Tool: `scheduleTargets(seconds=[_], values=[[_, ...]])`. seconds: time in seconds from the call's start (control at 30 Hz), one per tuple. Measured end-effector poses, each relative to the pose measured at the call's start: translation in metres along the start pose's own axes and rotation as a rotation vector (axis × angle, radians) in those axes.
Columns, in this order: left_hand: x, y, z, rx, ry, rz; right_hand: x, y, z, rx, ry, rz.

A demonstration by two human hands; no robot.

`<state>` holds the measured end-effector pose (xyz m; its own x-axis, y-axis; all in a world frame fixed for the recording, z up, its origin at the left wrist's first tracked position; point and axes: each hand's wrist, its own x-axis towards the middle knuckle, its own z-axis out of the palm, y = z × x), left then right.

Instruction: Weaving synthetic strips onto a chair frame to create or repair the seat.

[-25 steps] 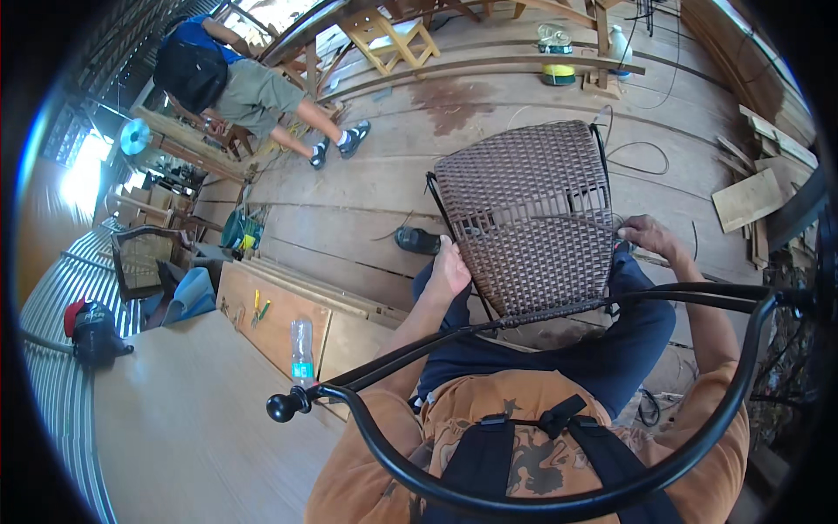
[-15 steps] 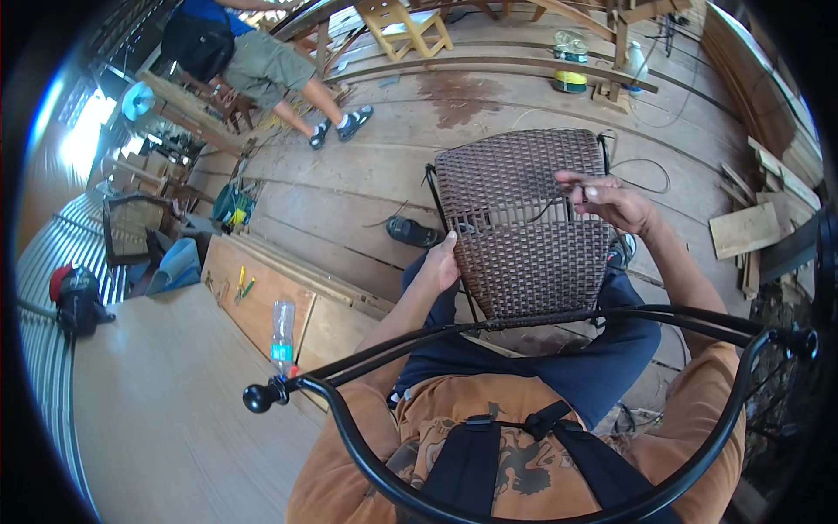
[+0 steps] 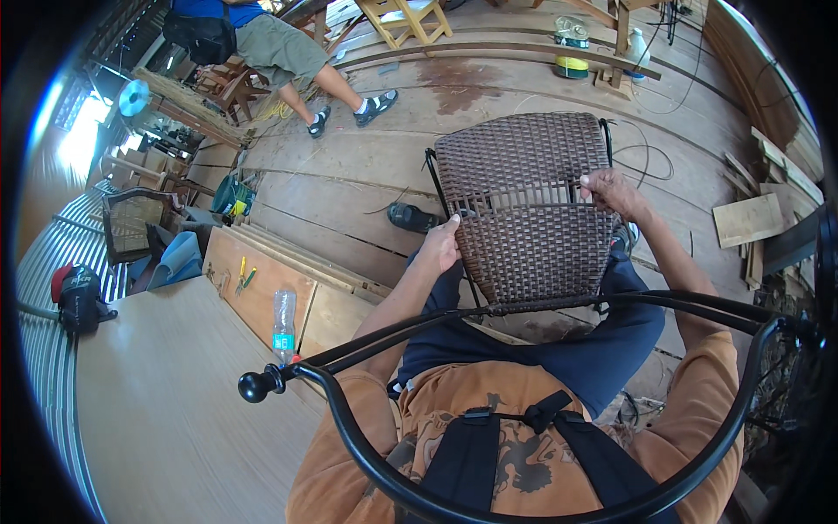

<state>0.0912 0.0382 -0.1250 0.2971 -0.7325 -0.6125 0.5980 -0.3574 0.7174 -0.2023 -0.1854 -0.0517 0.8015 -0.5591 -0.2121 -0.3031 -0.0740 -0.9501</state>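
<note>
A dark brown wicker panel [image 3: 537,253] on a black metal chair frame [image 3: 371,472] stands between my knees, with a band of bare upright strands across its middle. My left hand [image 3: 443,245] is closed on the panel's left edge, thumb on top, beside the left end of that band. At the band's right end, my right hand [image 3: 614,194] pinches a thin dark wicker strand, mostly hidden by the fingers. Loose strand [image 3: 650,162] curls on the floor beyond the panel's right side.
A plywood board [image 3: 175,384] lies at left with a plastic bottle [image 3: 284,323] and pliers [image 3: 248,278] nearby. Scrap wood [image 3: 749,220] is piled at right. Another person [image 3: 297,65] stands far left. A yellow step stool [image 3: 406,22] and a spool [image 3: 572,65] are at the back.
My right hand has moved down to the band's right end, its fingers now pinched together. My left hand keeps its hold on the edge. The other person's feet have shifted slightly right.
</note>
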Motion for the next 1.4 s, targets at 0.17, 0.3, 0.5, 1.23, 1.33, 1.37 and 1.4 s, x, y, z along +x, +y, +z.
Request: scheduleTargets(seconds=[0.17,0.3,0.5,1.23,1.33,1.37,1.4], values=[[-0.003,-0.002,-0.006,-0.006,0.036,0.065,0.003,0.009,-0.007,0.032,0.101,0.115],[-0.013,0.023,0.014,0.941,0.177,0.174,-0.001,0.025,-0.012,0.037,0.125,0.115],[-0.047,0.053,0.079,1.745,0.024,0.928,-0.005,0.006,0.001,0.177,0.094,0.193],[0.021,0.059,0.073,1.467,-0.429,0.743,-0.007,0.025,-0.002,0.133,0.084,0.199],[0.001,0.075,0.062,1.571,-0.425,0.557,-0.006,0.024,-0.003,0.134,0.091,0.185],[0.005,0.073,0.058,1.575,-0.420,0.557,-0.004,0.027,-0.003,0.143,0.097,0.192],[0.013,0.068,0.054,1.591,-0.384,0.546,-0.002,0.029,-0.004,0.152,0.103,0.198]])
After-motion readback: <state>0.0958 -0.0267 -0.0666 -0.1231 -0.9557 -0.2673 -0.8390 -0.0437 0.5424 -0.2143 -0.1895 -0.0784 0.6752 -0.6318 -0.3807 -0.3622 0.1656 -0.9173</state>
